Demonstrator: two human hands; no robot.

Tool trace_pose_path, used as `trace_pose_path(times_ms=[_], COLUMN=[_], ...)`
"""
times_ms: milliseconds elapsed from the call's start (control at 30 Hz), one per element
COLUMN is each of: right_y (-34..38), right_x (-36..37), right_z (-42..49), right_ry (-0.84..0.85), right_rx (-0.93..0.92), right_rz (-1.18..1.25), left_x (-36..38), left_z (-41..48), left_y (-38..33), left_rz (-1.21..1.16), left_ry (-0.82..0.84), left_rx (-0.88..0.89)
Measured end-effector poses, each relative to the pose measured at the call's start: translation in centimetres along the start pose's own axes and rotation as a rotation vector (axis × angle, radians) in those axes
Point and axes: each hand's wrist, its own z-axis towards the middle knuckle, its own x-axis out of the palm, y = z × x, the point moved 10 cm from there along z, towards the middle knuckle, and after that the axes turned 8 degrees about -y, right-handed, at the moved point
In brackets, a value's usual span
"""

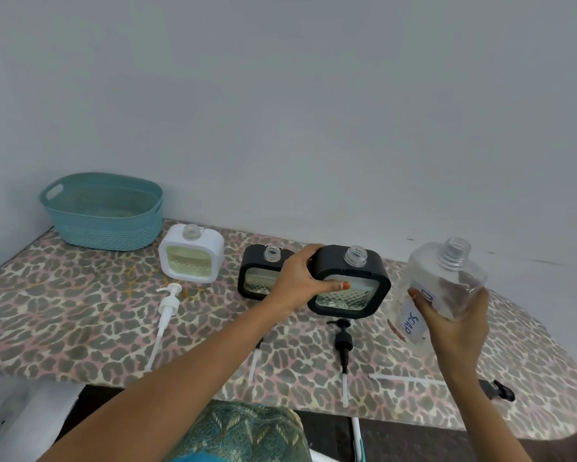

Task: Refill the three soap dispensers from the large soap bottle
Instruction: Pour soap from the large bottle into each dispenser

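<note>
Three square soap dispensers stand uncapped on the leopard-print board [63,315]. The white dispenser [191,254] is at the left, a black dispenser [259,273] in the middle. My left hand [302,280] grips the left side of the right black dispenser [352,283], which is tilted a little. My right hand [454,323] holds the large clear soap bottle [445,283], open-necked, labelled "SOAP", lifted and leaning just right of that dispenser. A white pump [166,310] and a black pump [342,343] lie in front of the dispensers.
A teal basket [103,211] sits at the back left against the wall. Another black pump [499,390] with a clear tube lies at the front right near the board's edge. A third tube [253,363] pokes out under my left forearm.
</note>
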Motion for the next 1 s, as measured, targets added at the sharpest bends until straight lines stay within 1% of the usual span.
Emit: trace_pose_path(times_ms=[200,367,600,900,1000], right_y=[-4.2,-6.9,-9.8,-12.1,-12.9], right_x=[-1.0,-0.9,1.3,2.4,2.8], right_z=[1.0,2.4,3.5,3.9,4.3], right_ry=[-0.052,-0.090,-0.069,-0.085,-0.065], right_rx=[0.062,0.100,0.152,0.241,0.274], right_rz=[-0.031,-0.019,-0.011,0.007,0.011], left_x=[3.4,4.9,5.7,5.8,5.8], left_z=[2.5,3.9,5.3,5.5,5.7], left_y=[2.8,5.2,7.8,9.9,10.2], left_rz=[-0.009,0.049,0.061,0.016,0.003], left_ry=[0.009,0.016,-0.003,-0.015,-0.016], left_rx=[-0.077,-0.125,-0.154,-0.203,-0.210])
